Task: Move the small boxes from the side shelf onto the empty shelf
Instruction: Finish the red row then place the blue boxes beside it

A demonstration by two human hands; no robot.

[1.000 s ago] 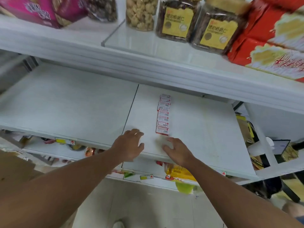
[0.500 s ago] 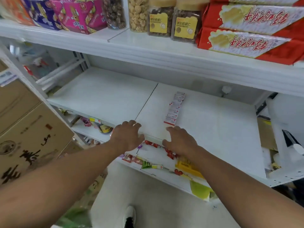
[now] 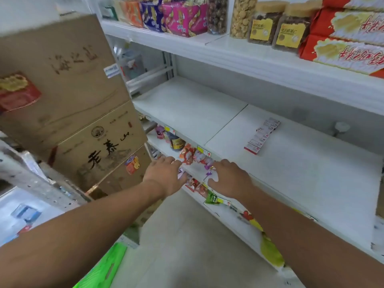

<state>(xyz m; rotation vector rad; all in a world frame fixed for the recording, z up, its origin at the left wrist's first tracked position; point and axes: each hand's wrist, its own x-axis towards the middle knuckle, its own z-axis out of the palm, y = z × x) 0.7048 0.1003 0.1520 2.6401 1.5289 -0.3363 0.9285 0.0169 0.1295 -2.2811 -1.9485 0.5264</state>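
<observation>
Both hands, left hand (image 3: 166, 175) and right hand (image 3: 228, 179), hover loose-fingered and hold nothing below the row of small boxes (image 3: 262, 135); reaching carelessly could topple that row

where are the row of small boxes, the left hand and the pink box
row of small boxes (image 3: 262, 135), head view, middle of the row on the white shelf
left hand (image 3: 166, 176), head view, back of the hand
pink box (image 3: 184, 18), head view, front face, on the upper shelf

"老泰山" on stacked cardboard box (image 3: 99, 150)
</observation>
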